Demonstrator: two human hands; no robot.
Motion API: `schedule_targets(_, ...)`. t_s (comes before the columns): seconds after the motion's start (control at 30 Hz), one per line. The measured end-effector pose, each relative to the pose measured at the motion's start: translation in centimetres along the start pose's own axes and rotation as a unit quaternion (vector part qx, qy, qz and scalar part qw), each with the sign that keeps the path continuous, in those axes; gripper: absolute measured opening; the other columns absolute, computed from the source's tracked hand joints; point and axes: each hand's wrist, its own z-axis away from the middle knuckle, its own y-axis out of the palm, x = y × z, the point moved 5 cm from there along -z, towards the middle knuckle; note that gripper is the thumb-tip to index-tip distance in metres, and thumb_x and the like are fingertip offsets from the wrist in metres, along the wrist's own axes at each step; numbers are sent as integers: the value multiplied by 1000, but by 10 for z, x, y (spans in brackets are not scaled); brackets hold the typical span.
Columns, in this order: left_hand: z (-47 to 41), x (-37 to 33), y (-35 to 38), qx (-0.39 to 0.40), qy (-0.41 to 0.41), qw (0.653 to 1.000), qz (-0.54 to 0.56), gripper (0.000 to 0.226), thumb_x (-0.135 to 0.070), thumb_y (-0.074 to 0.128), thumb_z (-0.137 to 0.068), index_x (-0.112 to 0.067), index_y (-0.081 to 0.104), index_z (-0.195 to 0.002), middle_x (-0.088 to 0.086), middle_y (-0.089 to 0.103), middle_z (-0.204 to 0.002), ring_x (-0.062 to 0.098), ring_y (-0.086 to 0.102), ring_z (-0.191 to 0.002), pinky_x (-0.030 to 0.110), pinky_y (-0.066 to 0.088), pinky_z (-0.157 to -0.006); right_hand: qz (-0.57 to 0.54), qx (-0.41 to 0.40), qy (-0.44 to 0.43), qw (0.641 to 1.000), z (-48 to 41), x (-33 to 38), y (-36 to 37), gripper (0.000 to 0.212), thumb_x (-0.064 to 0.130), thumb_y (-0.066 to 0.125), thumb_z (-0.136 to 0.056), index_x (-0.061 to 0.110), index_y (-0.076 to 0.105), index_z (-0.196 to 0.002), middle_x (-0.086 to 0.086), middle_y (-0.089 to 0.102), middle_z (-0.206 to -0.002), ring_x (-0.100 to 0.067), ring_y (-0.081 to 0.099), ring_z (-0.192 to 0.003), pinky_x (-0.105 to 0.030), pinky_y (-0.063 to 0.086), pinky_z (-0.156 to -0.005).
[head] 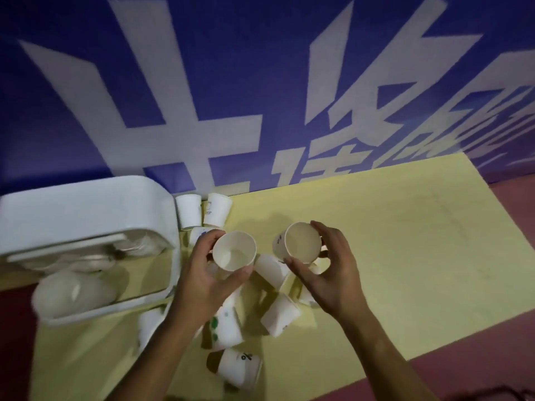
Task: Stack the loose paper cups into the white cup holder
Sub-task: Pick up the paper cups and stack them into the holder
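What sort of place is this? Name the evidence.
Probably an event or promotional stand: a blue banner with huge white characters, a yellow-covered table, and loose paper cups beside a white cup holder.

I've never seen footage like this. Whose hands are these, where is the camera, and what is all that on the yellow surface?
No robot here: a person wears a camera on the head, looking down at their own hands. The left hand grips one paper cup, the right hand grips a second cup, both showing their open mouths. More loose cups lie scattered on the yellow mat. The white cup holder stands at the left, a blue banner behind.
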Motion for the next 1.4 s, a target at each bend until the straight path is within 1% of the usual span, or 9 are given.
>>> schedule_targets(0.2, 50, 42, -106, -82, -21, 996, -2, 73, -47, 86, -68, -39, 52, -131, -22, 59, -129, -3, 56, -116, 10, 48, -82, -16, 56, -48, 997, 23, 60, 92, 75, 49, 83, -77, 19, 54, -140, 10, 56, -128, 2, 54, -116, -10, 47, -85)
schedule_targets(0.37, 66, 86, -167, -132, -52, 990, -24, 71, -36, 90, -74, -38, 51, -134, -23, 60, -128, -1, 58, -117, 29, 54, -93, -12, 99, -59, 993, 45, 92, 162, 72, 51, 82, -79, 21, 53, -139, 12, 56, -126, -5, 57, -114, -20, 52, -85)
schedule_targets(0.5, 48, 110, -172, -129, -71, 988, -55, 74, -45, 85, -75, -38, 46, -138, -16, 59, -130, 4, 56, -118, 35, 54, -97, -20, 110, -48, 993, 55, 104, 189, 71, 50, 79, -77, 22, 54, -137, 13, 57, -124, -1, 55, -115, -15, 51, -85)
schedule_targets(0.6, 30, 122, -160, -96, -86, 986, -102, 79, -47, 82, -77, -31, 43, -145, -4, 54, -140, 10, 50, -123, 27, 46, -94, -25, 112, -30, 993, 54, 102, 197, 72, 50, 80, -76, 24, 54, -137, 14, 58, -124, 0, 55, -116, -16, 51, -86)
schedule_targets(0.83, 9, 157, -145, -12, -150, 975, -161, 84, -44, 90, -71, -34, 44, -140, -5, 61, -136, 21, 59, -121, 37, 54, -90, -6, 137, -10, 991, 46, 94, 217, 74, 48, 85, -73, 35, 50, -137, 30, 51, -123, 6, 54, -113, -7, 46, -85)
schedule_targets(0.97, 8, 159, -147, 2, -153, 977, -152, 90, -43, 93, -66, -31, 43, -140, -4, 60, -136, 23, 58, -122, 39, 52, -93, 27, 139, -23, 990, 41, 96, 235, 79, 42, 90, -72, 25, 53, -140, 19, 53, -125, 2, 53, -111, -8, 45, -89)
schedule_targets(1.13, 20, 158, -158, 9, -164, 980, -115, 94, -29, 85, -79, -30, 29, -154, -4, 50, -145, 18, 50, -132, 32, 44, -101, 19, 182, -46, 982, 45, 101, 266, 80, 47, 85, -77, 29, 47, -144, 14, 55, -136, -4, 55, -122, -33, 54, -97)
schedule_targets(1.2, 22, 159, -160, -8, -185, 980, -70, 83, -16, 78, -84, -30, 33, -152, -8, 54, -141, 14, 52, -130, 27, 43, -100, 19, 191, -49, 980, 44, 105, 275, 81, 47, 84, -78, 30, 45, -147, 13, 55, -138, -2, 54, -122, -29, 52, -98)
schedule_targets(1.4, 21, 163, -162, -38, -208, 977, 27, 65, -14, 71, -85, -37, 49, -141, -16, 66, -128, 7, 62, -120, 44, 53, -103, 46, 198, -77, 976, 44, 109, 288, 78, 46, 83, -79, 20, 49, -145, 6, 59, -137, -7, 55, -123, -15, 43, -98)
